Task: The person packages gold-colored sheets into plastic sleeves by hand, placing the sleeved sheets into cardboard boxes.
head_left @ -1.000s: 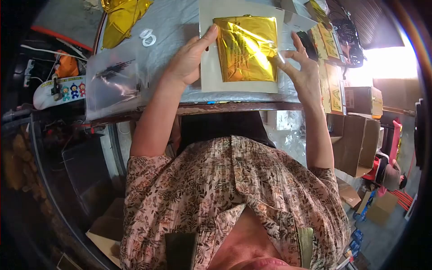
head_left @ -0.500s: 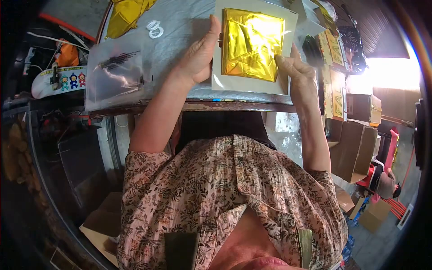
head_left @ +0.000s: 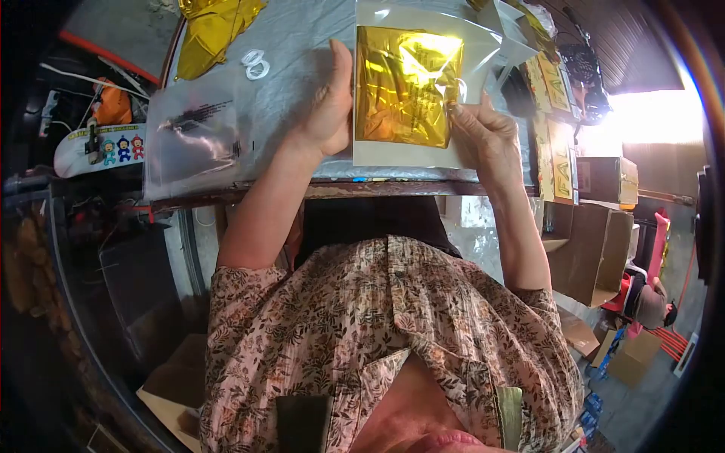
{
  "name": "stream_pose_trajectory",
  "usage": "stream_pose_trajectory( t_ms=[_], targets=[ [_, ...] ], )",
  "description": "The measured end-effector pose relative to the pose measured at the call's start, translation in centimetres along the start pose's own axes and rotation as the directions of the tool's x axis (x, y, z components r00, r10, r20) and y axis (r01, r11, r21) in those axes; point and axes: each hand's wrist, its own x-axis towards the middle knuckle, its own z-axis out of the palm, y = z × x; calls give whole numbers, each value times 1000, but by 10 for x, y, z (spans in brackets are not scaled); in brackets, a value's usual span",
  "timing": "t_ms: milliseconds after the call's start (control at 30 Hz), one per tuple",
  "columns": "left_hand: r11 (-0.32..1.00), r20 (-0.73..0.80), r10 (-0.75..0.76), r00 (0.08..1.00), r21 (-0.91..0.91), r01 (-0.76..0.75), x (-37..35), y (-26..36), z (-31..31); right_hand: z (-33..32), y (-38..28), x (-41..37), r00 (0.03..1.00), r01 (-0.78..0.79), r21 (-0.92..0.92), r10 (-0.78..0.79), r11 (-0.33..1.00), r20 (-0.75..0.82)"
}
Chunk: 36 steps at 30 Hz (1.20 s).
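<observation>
A folded square of gold foil (head_left: 408,90) lies within a clear plastic bag (head_left: 476,45), held up over the table's front edge. Faint print shows across the foil. My right hand (head_left: 491,136) pinches the bag's right side, thumb in front by the foil's lower right edge. At the bag's left edge is my left hand (head_left: 330,109), its thumb stretched upward and apart. The other left fingers are hidden behind the bag.
A stack of clear printed bags (head_left: 196,140) lies at the table's left. Behind it are white rings (head_left: 255,65) and more gold foil (head_left: 215,34). Printed boxes (head_left: 559,155) stand at the right edge. Cardboard boxes (head_left: 585,253) are lower right, near another person (head_left: 649,302).
The foil and bag have shifted slightly left and tilted. Print now shows over the foil. My left thumb has moved away from the bag's face; my right hand has slid a little left.
</observation>
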Motion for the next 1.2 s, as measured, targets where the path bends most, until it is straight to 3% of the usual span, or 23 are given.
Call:
stream_pose_trajectory(
  t_ms=[33,100,267,367,467,533,567,667,733,933,967,1067,1100,1133,1200],
  targets=[
    [996,49,-15,999,-93,20,-1,-1,-3,1,0,-2,1000,-6,3,6,1000,3],
    [998,-1,-29,1000,-49,29,-2,-2,0,2,-3,-5,994,-108,197,110,974,-2],
    [997,-55,-38,998,-68,34,0,-2,-1,-7,7,-1,988,-101,39,105,994,-111],
    [992,-36,-30,999,-125,25,0,-1,-4,-9,1,-2,995,2,-15,-4,1000,-101],
    [967,3,-56,998,-247,55,0,1,-16,-10,3,-1,995,43,33,-40,999,-96],
    [944,145,-64,987,-311,107,-1,-1,-22,-12,4,1,994,-97,182,105,978,-31],
    [944,144,-63,988,-312,106,1,-5,-24,-10,7,1,994,-97,182,105,978,-30],
    [916,223,67,972,-400,29,4,-10,-19,-7,15,2,985,-165,294,175,941,-5],
    [989,-72,-55,996,-139,44,-1,-5,-2,-8,16,5,981,-188,177,192,966,-1],
    [978,21,-19,1000,-205,23,1,-6,-5,3,-2,-3,990,-137,250,140,958,6],
    [982,-29,-24,999,-189,18,1,-6,-4,4,-5,-3,992,-122,256,127,959,-5],
    [973,-18,-31,999,-228,27,-2,-4,-7,4,-11,-6,999,1,25,0,1000,-38],
    [943,86,-104,991,-308,126,-6,0,-10,3,-11,-5,1000,22,-45,-23,999,-20],
    [946,93,-107,990,-298,130,-7,-2,-7,3,-11,-7,999,29,-39,-30,999,-29],
    [978,41,5,999,-208,4,-11,-6,1,6,-11,-10,997,-13,-19,11,1000,-78]
  ],
)
